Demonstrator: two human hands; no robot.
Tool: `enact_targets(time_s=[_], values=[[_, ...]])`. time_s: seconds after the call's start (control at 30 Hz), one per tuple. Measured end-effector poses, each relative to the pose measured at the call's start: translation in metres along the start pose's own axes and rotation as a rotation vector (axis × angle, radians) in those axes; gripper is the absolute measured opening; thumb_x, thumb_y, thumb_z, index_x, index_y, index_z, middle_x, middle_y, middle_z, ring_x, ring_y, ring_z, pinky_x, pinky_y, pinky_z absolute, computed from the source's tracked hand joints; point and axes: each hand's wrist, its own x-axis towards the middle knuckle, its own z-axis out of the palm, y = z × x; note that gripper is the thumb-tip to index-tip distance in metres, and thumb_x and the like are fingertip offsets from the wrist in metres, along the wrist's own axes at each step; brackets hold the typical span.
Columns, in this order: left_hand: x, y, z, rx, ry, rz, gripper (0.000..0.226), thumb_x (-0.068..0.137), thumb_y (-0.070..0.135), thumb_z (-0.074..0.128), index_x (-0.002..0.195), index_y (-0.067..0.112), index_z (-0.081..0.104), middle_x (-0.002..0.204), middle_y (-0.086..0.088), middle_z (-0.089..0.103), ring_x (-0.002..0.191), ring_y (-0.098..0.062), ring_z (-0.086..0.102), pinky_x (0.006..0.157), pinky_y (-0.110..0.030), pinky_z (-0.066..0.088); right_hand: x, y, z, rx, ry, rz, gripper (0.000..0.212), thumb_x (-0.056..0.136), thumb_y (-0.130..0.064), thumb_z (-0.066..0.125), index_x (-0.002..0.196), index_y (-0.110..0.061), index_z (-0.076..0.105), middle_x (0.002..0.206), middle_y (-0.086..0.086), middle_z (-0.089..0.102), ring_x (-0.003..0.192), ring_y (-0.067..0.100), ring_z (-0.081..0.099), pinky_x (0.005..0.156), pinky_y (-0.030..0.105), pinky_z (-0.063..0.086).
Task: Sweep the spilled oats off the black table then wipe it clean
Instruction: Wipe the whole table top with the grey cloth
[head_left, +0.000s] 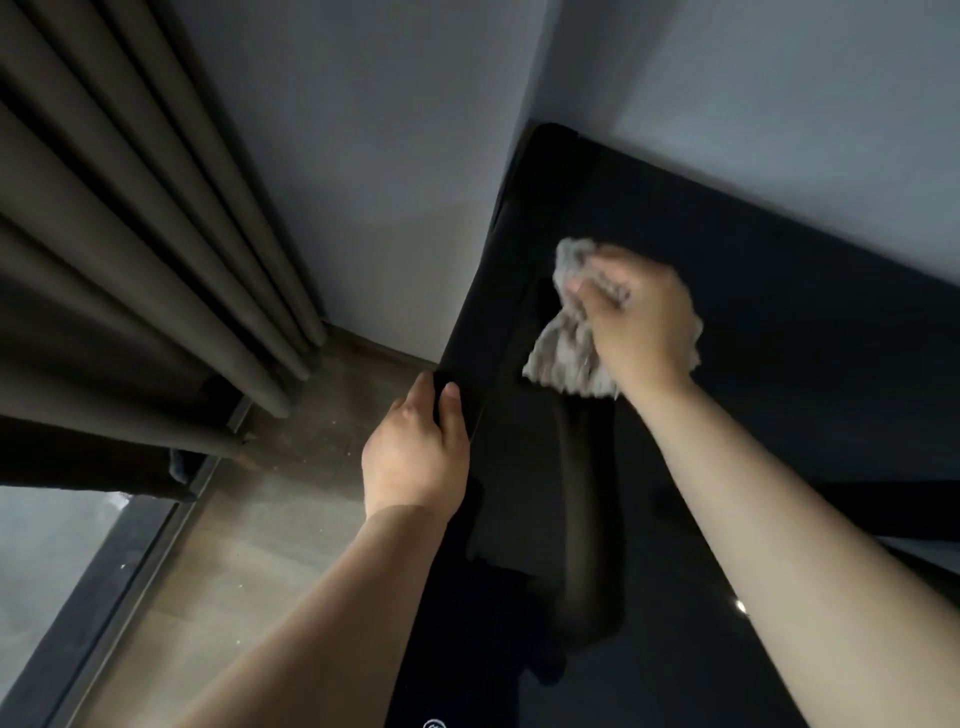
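**Wiping near the far corner**

Pressing a bunched cloth (563, 358) down on the black tabletop (779, 374) with the right hand (641, 317). Curled tight round the cloth and holding it in a ball, likely so as to rub hard and not let it slip. Working close to the far left corner, right by the wall (395, 156).

Gripping the left edge of the tabletop with the left hand (415, 452). Thumb on top, the rest tucked over the side and out of sight. Most likely put there to lean on and stay steady while reaching so far.

No oats to see on the dark top, though hard to be sure in such dim light. A few tiny pale specks (322, 421) down on the floor (280, 519) beside the curtain (130, 234). Maybe oats, but too small to tell.

Seems past the sweeping and into the wiping. Plenty of top left to go over, nearer the body. Next, best to drag the cloth back in long rows, so as to miss no spot.
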Motion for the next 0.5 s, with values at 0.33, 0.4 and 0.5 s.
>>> enact_targets(time_s=[0.33, 0.4, 0.5], values=[[0.002, -0.027, -0.019, -0.361, -0.23, -0.103, 0.029, 0.097, 0.044, 0.047, 0.114, 0.026, 0.063, 0.102, 0.011, 0.066, 0.102, -0.011, 0.058, 0.075, -0.016, 0.038, -0.078, -0.024, 0.015, -0.162, -0.11, -0.231, 0.023, 0.084, -0.023, 0.07, 0.106, -0.021, 0.072, 0.114, -0.01, 0.068, 0.098, 0.017, 0.058, 0.082, 0.028, 0.047], [-0.009, -0.043, -0.029, -0.361, -0.258, -0.118, 0.02, 0.097, 0.043, 0.047, 0.094, 0.032, 0.063, 0.089, 0.016, 0.064, 0.089, -0.004, 0.059, 0.069, -0.009, 0.039, -0.097, -0.028, -0.001, -0.071, -0.255, -0.223, 0.024, 0.082, -0.025, 0.073, 0.105, -0.024, 0.073, 0.112, -0.018, 0.065, 0.101, 0.005, 0.053, 0.086, 0.008, 0.037], [-0.031, -0.062, -0.034, -0.397, -0.27, -0.184, 0.029, 0.097, 0.046, 0.044, 0.084, 0.029, 0.063, 0.086, 0.013, 0.064, 0.086, 0.001, 0.057, 0.07, -0.012, 0.04, -0.081, -0.028, -0.012, 0.007, -0.182, -0.132, 0.02, 0.083, -0.022, 0.073, 0.103, -0.021, 0.074, 0.102, -0.022, 0.061, 0.095, 0.0, 0.055, 0.081, 0.008, 0.04]])
